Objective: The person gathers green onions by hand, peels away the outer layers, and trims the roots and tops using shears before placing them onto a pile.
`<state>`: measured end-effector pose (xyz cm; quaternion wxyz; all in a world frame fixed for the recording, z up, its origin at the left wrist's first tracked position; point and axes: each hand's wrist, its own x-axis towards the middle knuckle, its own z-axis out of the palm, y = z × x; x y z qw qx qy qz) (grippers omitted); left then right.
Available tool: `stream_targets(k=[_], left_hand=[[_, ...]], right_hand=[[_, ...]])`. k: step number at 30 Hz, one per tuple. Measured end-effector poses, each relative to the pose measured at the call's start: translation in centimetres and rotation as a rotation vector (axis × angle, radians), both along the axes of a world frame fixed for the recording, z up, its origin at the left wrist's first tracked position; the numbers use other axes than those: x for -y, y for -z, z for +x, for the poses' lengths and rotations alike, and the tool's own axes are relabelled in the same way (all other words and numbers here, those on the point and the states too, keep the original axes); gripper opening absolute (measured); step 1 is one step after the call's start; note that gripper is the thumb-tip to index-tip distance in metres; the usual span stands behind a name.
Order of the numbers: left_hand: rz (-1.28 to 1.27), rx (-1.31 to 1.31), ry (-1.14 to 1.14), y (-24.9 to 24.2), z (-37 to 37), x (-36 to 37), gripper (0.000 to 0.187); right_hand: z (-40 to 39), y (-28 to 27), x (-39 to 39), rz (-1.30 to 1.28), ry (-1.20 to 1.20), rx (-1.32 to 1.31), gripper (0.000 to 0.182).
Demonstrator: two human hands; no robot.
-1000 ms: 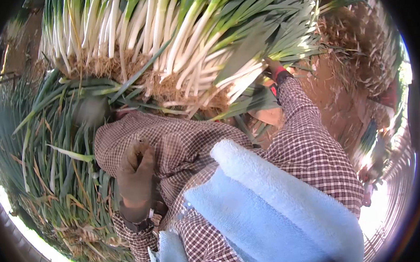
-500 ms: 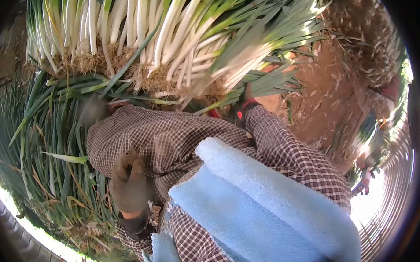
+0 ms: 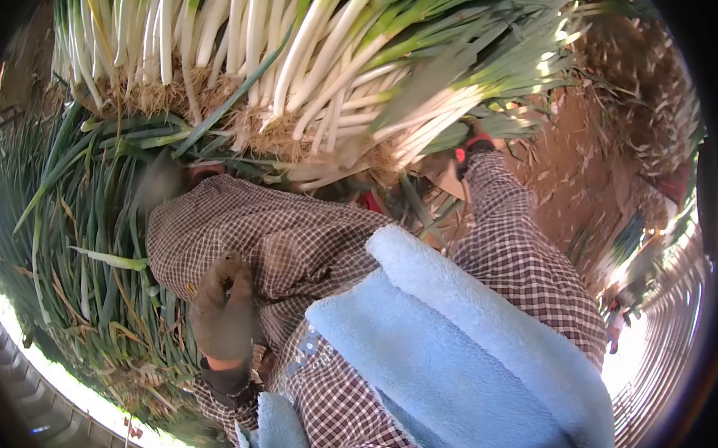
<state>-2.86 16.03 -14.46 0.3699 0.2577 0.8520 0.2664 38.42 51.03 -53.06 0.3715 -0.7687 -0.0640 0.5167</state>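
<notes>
A thick row of green onions [image 3: 231, 37], with white stalks and dangling roots, lies across the top. My right hand [image 3: 475, 135], with a red and black band at the wrist, is at the green onions on the right end of that row. Leaves and stalks hide its fingers, so its grip does not show. My left hand [image 3: 225, 310], in a dirty brown glove, is by my knee in checked cloth [image 3: 271, 220]. Its fingers are curled in against the thumb, and nothing shows between them.
More green onions [image 3: 80, 260] with dark leaves are heaped along the left. Brown soil [image 3: 561, 167] with leaf scraps lies to the right. A light blue towel [image 3: 460, 340] hangs over my front. At the far right edge is part of another person [image 3: 616, 329].
My right arm has extended up and right, taking the hand farther along the row. The towel has shifted slightly. My left hand has hardly moved.
</notes>
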Motion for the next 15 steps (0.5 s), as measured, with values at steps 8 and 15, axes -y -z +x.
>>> stream_targets(k=[8, 15], left_hand=[[-0.057, 0.042, -0.158, -0.8, 0.9, -2.1, 0.019], [-0.123, -0.028, 0.011, -1.5, 1.3, -3.9, 0.019]], right_hand=[[6.0, -7.7, -15.9, 0.108, -0.350, 0.178, 0.054], [5.1, -5.5, -16.0, -0.008, -0.538, 0.299, 0.057]])
